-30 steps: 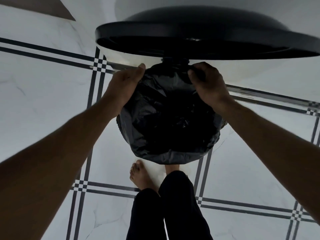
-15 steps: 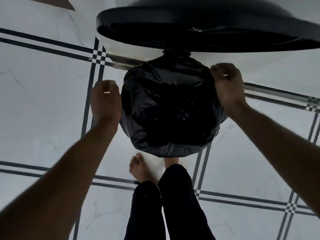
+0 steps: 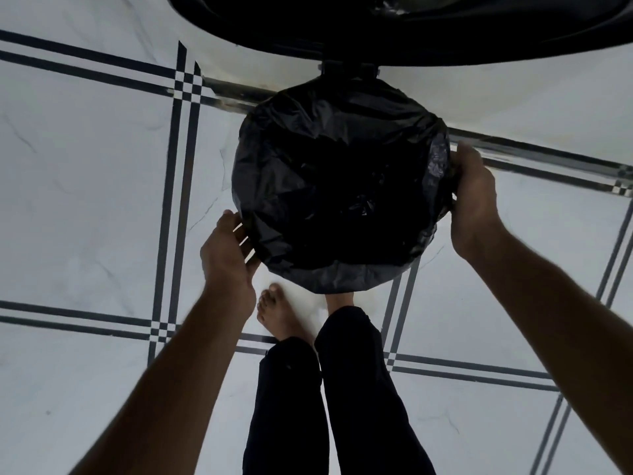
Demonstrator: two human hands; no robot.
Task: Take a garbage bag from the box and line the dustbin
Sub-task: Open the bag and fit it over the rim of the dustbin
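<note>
dustbin (image 3: pixel 342 282): stood upright on the tiled floor (image 3: pixel 85 200), mouth facing straight up at the camera; long axis vertical, seen end-on as a round opening, just ahead of the person's feet.
garbage bag (image 3: pixel 339 186): black, inside the bin, its edge folded over the rim all round; crinkled film covered the outer wall at the near side and on the right.
lid (image 3: pixel 428 32): black, tipped up and back on its hinge behind the bin, filling the top of the view.
left hand (image 3: pixel 227 252): at the bin's near-left side, fingers (image 3: pixel 245 234) straight and spread, tips against the bag's overhang below the rim; not grasping.
right hand (image 3: pixel 474 197): at the right rim, back of hand toward camera, fingers curled round the bag's folded edge.
arms: both reached forward and down, forearms converging on the bin.
legs (image 3: pixel 322 389): dark trousers, one bare foot (image 3: pixel 279 311) just below the bin.
</note>
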